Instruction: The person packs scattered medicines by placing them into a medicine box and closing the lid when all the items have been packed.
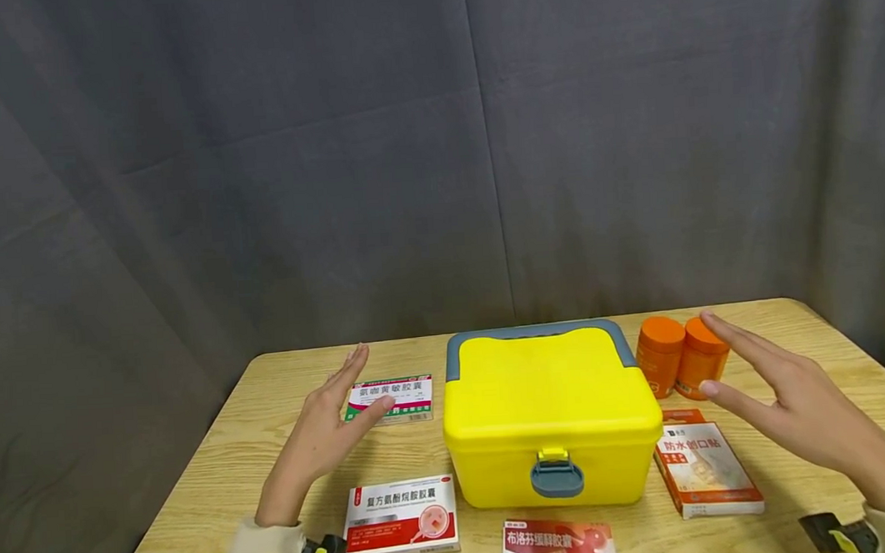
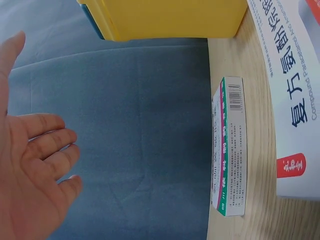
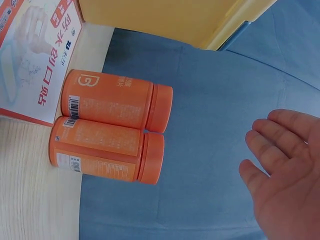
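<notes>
A yellow box (image 1: 546, 388) with a grey handle and a grey front latch (image 1: 556, 476) stands closed on the table. To its left my left hand (image 1: 326, 429) is raised with fingers extended, holding nothing; it overlaps a green-and-white medicine box (image 1: 418, 388) in the head view. My right hand (image 1: 802, 400), also empty with straight fingers, hovers on the other side, near two orange bottles (image 3: 110, 100). Below the bottles lies a white-and-orange box of plasters (image 1: 706, 463). A red-and-white medicine box (image 1: 400, 513) lies nearest my left wrist.
A red medicine box (image 1: 558, 546) lies in front of the yellow box, cut off by the lower frame edge. The wooden table (image 1: 219, 463) ends at the back against a dark grey curtain (image 1: 376, 163).
</notes>
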The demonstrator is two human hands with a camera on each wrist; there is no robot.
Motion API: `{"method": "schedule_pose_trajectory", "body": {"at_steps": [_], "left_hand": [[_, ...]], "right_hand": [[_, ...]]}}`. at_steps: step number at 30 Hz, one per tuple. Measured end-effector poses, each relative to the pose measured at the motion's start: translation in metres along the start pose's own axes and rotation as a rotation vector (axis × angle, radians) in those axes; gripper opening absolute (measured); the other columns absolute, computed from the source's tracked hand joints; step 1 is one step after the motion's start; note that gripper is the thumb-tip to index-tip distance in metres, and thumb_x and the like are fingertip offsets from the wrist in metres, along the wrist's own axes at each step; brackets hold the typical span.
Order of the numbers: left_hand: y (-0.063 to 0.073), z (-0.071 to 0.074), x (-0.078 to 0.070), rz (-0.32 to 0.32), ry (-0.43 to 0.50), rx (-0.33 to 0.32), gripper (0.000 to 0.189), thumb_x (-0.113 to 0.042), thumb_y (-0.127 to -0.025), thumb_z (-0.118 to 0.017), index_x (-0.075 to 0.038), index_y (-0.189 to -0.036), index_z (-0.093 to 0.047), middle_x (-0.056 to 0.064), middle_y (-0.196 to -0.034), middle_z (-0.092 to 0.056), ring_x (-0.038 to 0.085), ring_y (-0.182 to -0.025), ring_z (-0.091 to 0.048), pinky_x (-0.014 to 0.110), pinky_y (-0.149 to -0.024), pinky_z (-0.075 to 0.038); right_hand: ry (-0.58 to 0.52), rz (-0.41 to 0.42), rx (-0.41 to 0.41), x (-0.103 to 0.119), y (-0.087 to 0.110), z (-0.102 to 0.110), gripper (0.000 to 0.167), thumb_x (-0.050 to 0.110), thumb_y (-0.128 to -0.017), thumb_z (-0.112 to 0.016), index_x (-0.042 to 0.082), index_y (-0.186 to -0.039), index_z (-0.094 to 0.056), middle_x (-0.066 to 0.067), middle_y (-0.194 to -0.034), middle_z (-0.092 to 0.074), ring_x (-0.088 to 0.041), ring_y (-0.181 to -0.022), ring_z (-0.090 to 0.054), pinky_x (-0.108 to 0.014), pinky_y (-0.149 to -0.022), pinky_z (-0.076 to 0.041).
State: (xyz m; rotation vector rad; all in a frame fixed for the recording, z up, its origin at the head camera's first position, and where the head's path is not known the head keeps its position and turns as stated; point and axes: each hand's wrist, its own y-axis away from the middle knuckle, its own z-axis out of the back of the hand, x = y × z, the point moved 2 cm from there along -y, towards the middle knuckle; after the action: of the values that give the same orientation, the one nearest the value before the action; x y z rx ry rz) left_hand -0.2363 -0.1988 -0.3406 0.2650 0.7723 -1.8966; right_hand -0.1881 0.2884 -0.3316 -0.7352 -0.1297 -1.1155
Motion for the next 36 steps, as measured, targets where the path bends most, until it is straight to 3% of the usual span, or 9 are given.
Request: {"method": "schedule_pose_trajectory", "body": {"at_steps": [16,18,20,21,24,28,30,32,36], "left_hand": [[0.002,-0.013,-0.004,-0.029,0.058,0.046,0.081,-0.041,-0.089,-0.068,-0.014,-0.154,-0.027,0.006,-0.156,-0.028,0.032,-0.141,-0.026,0.059,-0.106,-0.029],[0.003,-0.015,-0.005,-0.030,0.066,0.048,0.082,-0.040,-0.089,-0.068,-0.016,-0.154,-0.027,0.004,-0.156,-0.027,0.030,-0.142,-0.025,0.059,-0.106,-0.028],[0.003,-0.017,-0.005,-0.035,0.071,0.049,0.081,-0.040,-0.089,-0.068,-0.016,-0.155,-0.026,0.003,-0.157,-0.026,0.029,-0.142,-0.024,0.058,-0.107,-0.028],[0.004,-0.017,-0.005,-0.039,0.072,0.048,0.081,-0.040,-0.089,-0.068,-0.017,-0.155,-0.026,0.002,-0.157,-0.026,0.029,-0.142,-0.024,0.058,-0.107,-0.028],[0.005,-0.019,-0.005,-0.052,0.074,0.045,0.081,-0.043,-0.089,-0.067,-0.017,-0.155,-0.026,0.001,-0.157,-0.025,0.028,-0.142,-0.024,0.058,-0.107,-0.027],[0.006,-0.022,-0.006,-0.062,0.078,0.049,0.079,-0.043,-0.090,-0.065,-0.017,-0.154,-0.027,0.001,-0.157,-0.024,0.027,-0.142,-0.024,0.059,-0.107,-0.026],[0.006,-0.023,-0.007,-0.071,0.086,0.053,0.078,-0.040,-0.090,-0.066,-0.016,-0.154,-0.027,0.002,-0.157,-0.024,0.027,-0.142,-0.024,0.059,-0.108,-0.026],[0.006,-0.025,-0.008,-0.082,0.093,0.056,0.078,-0.038,-0.090,-0.066,-0.016,-0.154,-0.027,0.003,-0.157,-0.025,0.026,-0.142,-0.024,0.058,-0.108,-0.025],[0.006,-0.027,-0.011,-0.098,0.110,0.059,0.078,-0.035,-0.090,-0.068,-0.016,-0.154,-0.028,0.004,-0.157,-0.025,0.024,-0.142,-0.024,0.057,-0.109,-0.024]], "right_hand": [[-0.034,0.032,0.010,-0.001,0.005,-0.008,0.078,0.018,-0.088,-0.071,0.026,-0.154,-0.029,-0.015,-0.151,-0.036,-0.053,-0.126,-0.038,-0.073,-0.097,-0.026],[-0.035,0.040,0.004,-0.001,0.004,-0.009,0.079,0.017,-0.087,-0.072,0.027,-0.153,-0.030,-0.012,-0.151,-0.037,-0.049,-0.128,-0.038,-0.063,-0.106,-0.026],[-0.028,0.048,-0.006,-0.001,0.004,-0.011,0.079,0.017,-0.086,-0.074,0.027,-0.153,-0.032,-0.010,-0.150,-0.038,-0.035,-0.132,-0.039,-0.044,-0.113,-0.025],[-0.029,0.050,-0.003,-0.001,0.004,-0.011,0.080,0.017,-0.086,-0.074,0.027,-0.153,-0.032,-0.010,-0.150,-0.039,-0.035,-0.132,-0.039,-0.044,-0.113,-0.025],[-0.025,0.070,-0.007,0.000,0.005,-0.012,0.080,0.015,-0.085,-0.074,0.027,-0.153,-0.033,-0.008,-0.149,-0.040,-0.010,-0.134,-0.034,-0.016,-0.106,-0.020],[-0.034,0.091,-0.002,0.001,0.006,-0.013,0.081,0.014,-0.085,-0.075,0.027,-0.153,-0.032,-0.006,-0.150,-0.039,0.009,-0.129,-0.027,-0.006,-0.097,-0.018],[-0.044,0.082,0.011,0.001,0.007,-0.014,0.081,0.014,-0.085,-0.074,0.026,-0.153,-0.032,-0.006,-0.150,-0.038,0.002,-0.132,-0.029,-0.013,-0.104,-0.021],[-0.055,0.068,0.031,0.001,0.008,-0.014,0.080,0.015,-0.086,-0.073,0.026,-0.153,-0.031,-0.006,-0.151,-0.037,-0.014,-0.135,-0.034,-0.034,-0.111,-0.027],[-0.078,0.044,0.066,0.002,0.009,-0.011,0.080,0.016,-0.088,-0.071,0.029,-0.154,-0.028,-0.010,-0.152,-0.035,-0.047,-0.128,-0.038,-0.074,-0.092,-0.031]]}}
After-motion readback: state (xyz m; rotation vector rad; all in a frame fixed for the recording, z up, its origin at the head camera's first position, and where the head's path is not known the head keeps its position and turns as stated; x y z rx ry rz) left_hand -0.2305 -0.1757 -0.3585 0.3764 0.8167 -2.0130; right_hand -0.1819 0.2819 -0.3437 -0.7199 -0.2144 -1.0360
